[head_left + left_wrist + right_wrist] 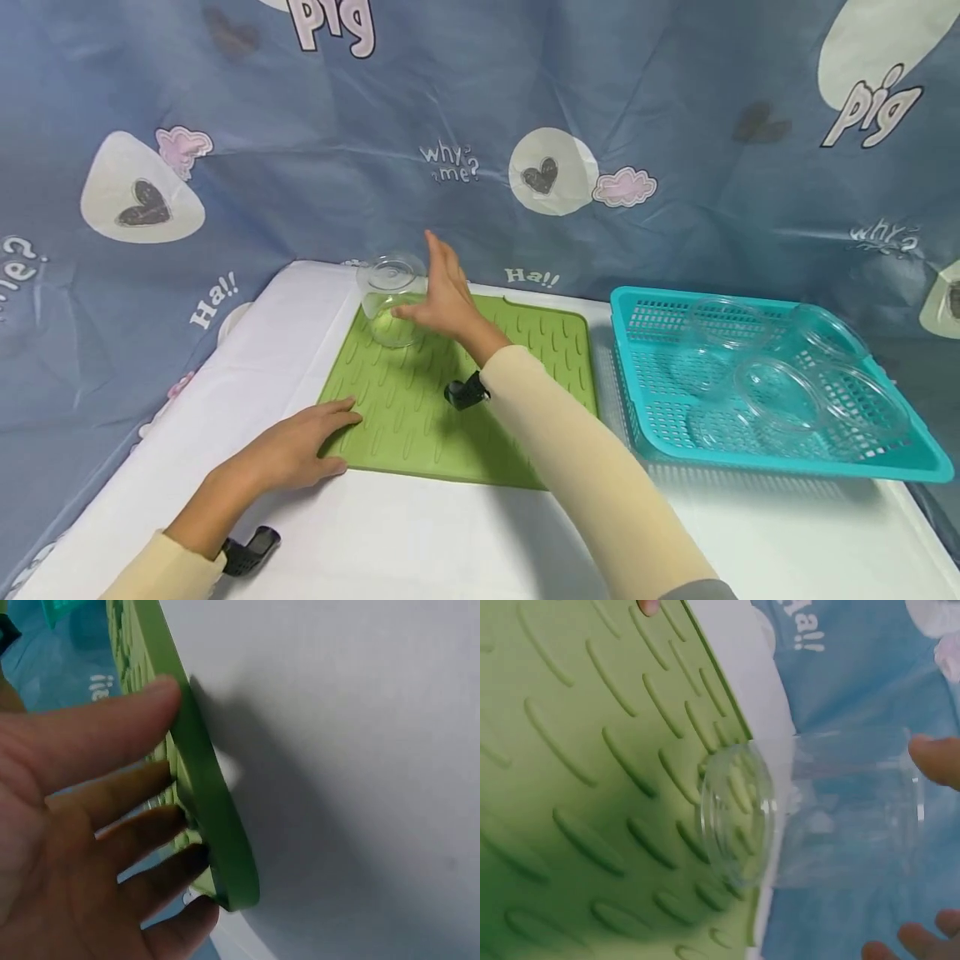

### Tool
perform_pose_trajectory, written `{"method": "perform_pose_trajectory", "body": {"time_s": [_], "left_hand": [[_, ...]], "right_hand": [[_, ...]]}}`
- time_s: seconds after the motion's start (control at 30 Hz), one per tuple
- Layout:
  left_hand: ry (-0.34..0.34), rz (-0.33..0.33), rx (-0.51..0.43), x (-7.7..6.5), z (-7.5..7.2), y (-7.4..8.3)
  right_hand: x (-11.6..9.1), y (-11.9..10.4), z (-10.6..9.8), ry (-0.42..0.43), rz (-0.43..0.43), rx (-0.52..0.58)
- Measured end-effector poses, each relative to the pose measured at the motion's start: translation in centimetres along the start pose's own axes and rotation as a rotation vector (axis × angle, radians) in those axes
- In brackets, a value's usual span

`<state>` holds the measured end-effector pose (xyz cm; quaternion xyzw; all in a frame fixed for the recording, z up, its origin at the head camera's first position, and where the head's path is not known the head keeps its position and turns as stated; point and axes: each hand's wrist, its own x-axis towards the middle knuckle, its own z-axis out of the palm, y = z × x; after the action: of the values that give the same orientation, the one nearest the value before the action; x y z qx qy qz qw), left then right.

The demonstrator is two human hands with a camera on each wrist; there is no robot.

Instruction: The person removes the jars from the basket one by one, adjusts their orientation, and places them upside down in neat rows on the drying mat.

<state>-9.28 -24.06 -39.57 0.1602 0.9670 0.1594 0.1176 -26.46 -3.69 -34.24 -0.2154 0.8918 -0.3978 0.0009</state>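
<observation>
A clear, see-through jar stands with its wide rim down at the far left corner of the green ridged mat. Beside it is my right hand, fingers stretched upward and spread from the thumb. In the right wrist view the thumb overlaps the upturned base of the jar, while the other fingertips stay apart from it. My left hand lies at the mat's near left corner, thumb and fingertips right at the edge of the mat, fingers loosely bent.
To the right, a turquoise slotted basket holds several clear jars. Mat and basket lie on a white-covered table. A blue printed cloth hangs behind and along the left side.
</observation>
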Motion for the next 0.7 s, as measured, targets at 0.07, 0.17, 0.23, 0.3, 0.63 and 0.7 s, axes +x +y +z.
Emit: {"method": "perform_pose_trajectory", "body": {"time_s": [0.07,0.17,0.23,0.3,0.63,0.7], "left_hand": [[0.008,0.009,-0.009,0.0,0.1,0.0],[0.030,0.021,-0.009,0.1,0.1,0.0],[0.051,0.029,0.005,0.1,0.2,-0.1],[0.064,0.038,0.028,0.0,0.3,-0.2],[0.077,0.047,0.068,0.1,0.7,-0.4],[0.066,0.051,0.064,0.3,0.7,-0.2]], "right_hand": [[-0.5,-0.2,-0.7,-0.004,-0.005,-0.049],[-1.5,-0.6,-2.0,-0.013,-0.033,-0.095],[-2.5,-0.9,-2.9,-0.032,-0.082,-0.120],[-3.8,-1.3,-3.8,-0.067,-0.144,-0.151],[-10.5,-0.4,-9.7,-0.035,-0.478,-0.366],[-11.5,0.1,-10.8,-0.030,-0.479,-0.370]]}}
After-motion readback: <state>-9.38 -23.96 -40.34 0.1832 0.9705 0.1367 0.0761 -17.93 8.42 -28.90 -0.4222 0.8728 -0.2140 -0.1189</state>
